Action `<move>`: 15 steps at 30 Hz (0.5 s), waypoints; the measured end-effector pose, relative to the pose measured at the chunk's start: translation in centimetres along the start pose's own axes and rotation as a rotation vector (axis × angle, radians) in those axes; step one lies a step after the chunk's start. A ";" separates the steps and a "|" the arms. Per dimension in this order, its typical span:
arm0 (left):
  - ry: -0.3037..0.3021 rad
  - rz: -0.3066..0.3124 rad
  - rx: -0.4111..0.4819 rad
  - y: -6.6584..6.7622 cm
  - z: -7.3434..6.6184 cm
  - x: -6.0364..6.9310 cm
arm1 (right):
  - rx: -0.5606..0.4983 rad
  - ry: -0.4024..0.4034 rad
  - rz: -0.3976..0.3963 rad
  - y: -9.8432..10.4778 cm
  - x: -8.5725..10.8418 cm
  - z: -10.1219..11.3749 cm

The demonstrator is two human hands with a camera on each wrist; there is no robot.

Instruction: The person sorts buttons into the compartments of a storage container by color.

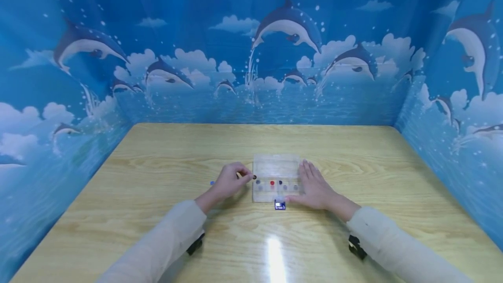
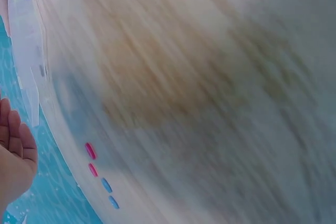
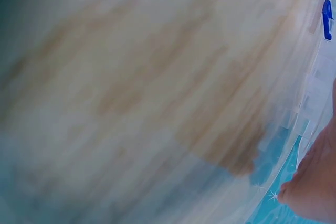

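A clear plastic compartment box point(image 1: 264, 196) with its lid point(image 1: 277, 165) raised at the back lies on the table. Several small round pieces, one red point(image 1: 272, 183) and others dark or grey, sit in its compartments. At the box's left edge my left hand point(image 1: 229, 181) pinches a small dark round piece point(image 1: 254, 177) at its fingertips. My right hand point(image 1: 316, 189) rests along the box's right side, fingers straight, thumb at the front edge beside a blue latch point(image 1: 280, 205). In the left wrist view, pink pieces point(image 2: 91, 151) and blue pieces point(image 2: 106, 185) lie on the table.
The wood-grain table point(image 1: 177, 147) reaches back to a blue dolphin-print curtain point(image 1: 188, 21), which also hangs on both sides. A small blue piece point(image 1: 212, 183) lies just left of my left hand. Light reflects off the table in front.
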State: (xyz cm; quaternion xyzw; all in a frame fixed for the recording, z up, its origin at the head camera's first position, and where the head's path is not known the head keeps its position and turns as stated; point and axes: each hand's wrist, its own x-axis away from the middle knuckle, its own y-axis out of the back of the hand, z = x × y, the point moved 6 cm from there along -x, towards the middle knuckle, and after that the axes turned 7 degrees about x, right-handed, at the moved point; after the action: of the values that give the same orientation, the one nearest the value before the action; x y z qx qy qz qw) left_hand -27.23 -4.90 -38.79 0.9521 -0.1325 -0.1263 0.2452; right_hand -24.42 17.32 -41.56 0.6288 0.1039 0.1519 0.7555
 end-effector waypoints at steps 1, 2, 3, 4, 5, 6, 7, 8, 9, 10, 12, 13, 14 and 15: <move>0.008 0.005 -0.002 -0.1 -0.1 -0.1 | 0.002 0.001 -0.001 0.0 0.0 0.0; 0.017 0.009 -0.003 -0.2 -0.1 -0.1 | 0.004 0.004 -0.004 0.0 0.0 0.0; 0.017 0.011 -0.006 -0.3 -0.2 -0.2 | 0.004 0.005 -0.004 0.0 0.0 0.0; 0.010 0.013 -0.011 -0.4 -0.3 -0.2 | 0.007 0.004 -0.002 -0.1 0.0 0.0; 0.005 0.014 -0.012 -0.5 -0.5 -0.3 | 0.008 0.005 -0.004 0.0 0.0 0.0; 0.001 0.013 -0.015 -0.6 -0.6 -0.4 | 0.009 0.004 -0.002 -0.1 -0.1 0.0; -0.003 0.015 -0.015 -0.7 -0.8 -0.4 | 0.010 0.004 -0.001 -0.1 -0.1 -0.1; -0.007 0.016 -0.016 -0.8 -0.9 -0.5 | 0.010 0.004 -0.002 -0.1 -0.1 0.0; -0.010 0.017 -0.014 -0.9 -1.1 -0.6 | 0.011 0.003 -0.003 -0.1 -0.1 -0.1; -0.015 0.021 -0.016 -1.0 -1.2 -0.6 | 0.013 0.001 -0.001 -0.2 -0.1 -0.1; -0.018 0.029 -0.014 -1.2 -1.5 -0.7 | 0.009 -0.003 0.000 -0.2 -0.1 -0.2; -0.023 0.032 -0.014 -1.4 -1.6 -0.8 | 0.005 -0.002 -0.001 -0.3 -0.2 -0.2; -0.027 0.034 -0.013 -1.5 -1.7 -0.8 | 0.001 -0.004 -0.002 -0.3 -0.2 -0.2; -0.032 0.038 -0.010 -1.6 -1.9 -0.9 | -0.005 -0.006 -0.001 -0.3 -0.2 -0.2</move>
State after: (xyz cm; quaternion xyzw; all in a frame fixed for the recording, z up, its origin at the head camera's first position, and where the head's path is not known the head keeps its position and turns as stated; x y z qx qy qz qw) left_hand -27.19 -2.47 -37.86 0.9460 -0.1537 -0.1376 0.2500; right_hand -24.64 17.40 -41.90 0.6275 0.1015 0.1500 0.7573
